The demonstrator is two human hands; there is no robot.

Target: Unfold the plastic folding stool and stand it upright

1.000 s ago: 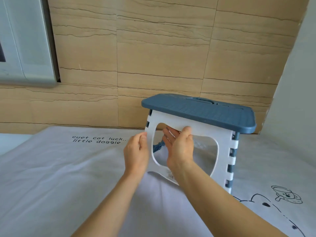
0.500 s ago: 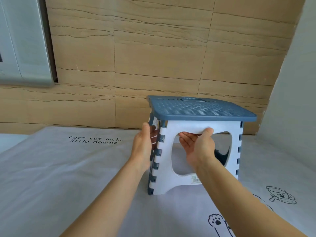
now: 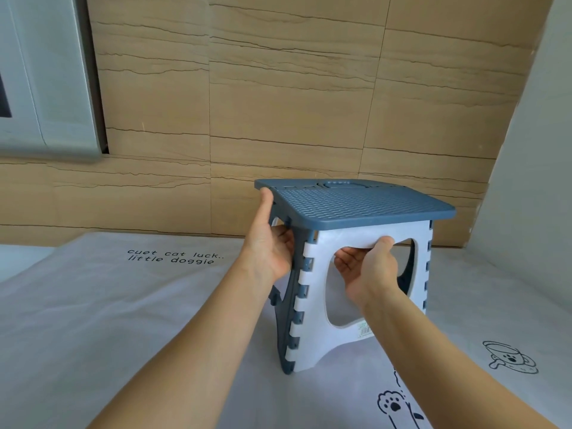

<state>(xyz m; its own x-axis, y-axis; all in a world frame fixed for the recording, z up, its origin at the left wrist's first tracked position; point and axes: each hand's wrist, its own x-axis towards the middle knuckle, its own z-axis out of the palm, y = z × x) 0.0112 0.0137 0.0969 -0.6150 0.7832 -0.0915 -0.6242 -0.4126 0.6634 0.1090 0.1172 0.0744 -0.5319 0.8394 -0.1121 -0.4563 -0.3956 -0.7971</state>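
Note:
The folding stool (image 3: 356,209) stands unfolded and upright on the white cloth, blue textured seat on top, white front panel with a large cut-out facing me, blue hinged side panels. My left hand (image 3: 272,243) grips the stool's left side, thumb up at the seat's left corner, fingers curled under the seat edge. My right hand (image 3: 368,267) reaches through the front cut-out, thumb pressed on the white panel's upper bar and fingers behind it. The stool's far legs are hidden.
A white cloth (image 3: 123,320) with printed text and cartoon paw and dog drawings covers the surface. A tan wood-grain wall (image 3: 294,103) rises close behind the stool. A white framed panel (image 3: 46,72) hangs at upper left, a pale wall (image 3: 532,181) at right.
The stool has turned and settled squarely on its feet. My left hand moved up from the side hinge to the seat's left corner. My right hand keeps its hold in the cut-out.

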